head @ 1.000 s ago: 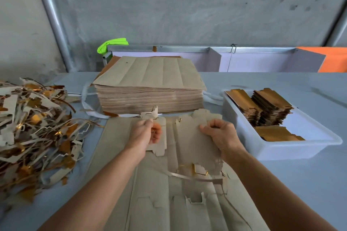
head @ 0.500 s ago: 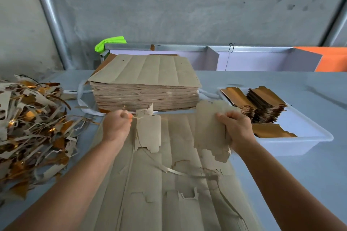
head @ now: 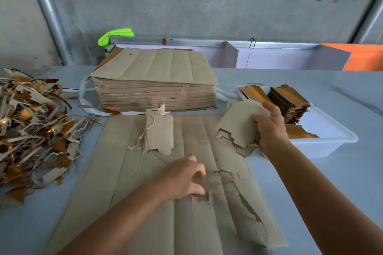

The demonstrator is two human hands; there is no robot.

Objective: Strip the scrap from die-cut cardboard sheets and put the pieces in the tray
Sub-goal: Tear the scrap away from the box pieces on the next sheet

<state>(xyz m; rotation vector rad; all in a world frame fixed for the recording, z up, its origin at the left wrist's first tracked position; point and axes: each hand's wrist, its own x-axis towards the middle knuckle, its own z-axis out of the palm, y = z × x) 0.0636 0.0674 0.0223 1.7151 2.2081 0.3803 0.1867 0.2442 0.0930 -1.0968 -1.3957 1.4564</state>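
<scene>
The left hand (head: 184, 180) presses on the sheet (head: 145, 203), fingers curled together, blurred. A freed piece (head: 160, 134) lies at its 11 o'clock, long axis 12-to-6. The right hand (head: 269, 128) clamps loose pieces (head: 236, 128); the tray (head: 323, 147) sits just beside, at its 3 o'clock.

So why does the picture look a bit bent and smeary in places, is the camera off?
Head view: the wide lens bows the wall pipe and stretches the edges. The left hand and the near corner of the cardboard sheet are smeared by motion blur. The stack of sheets stays sharp. Light is soft and even, shadows faint; gold scrap glints.
</scene>
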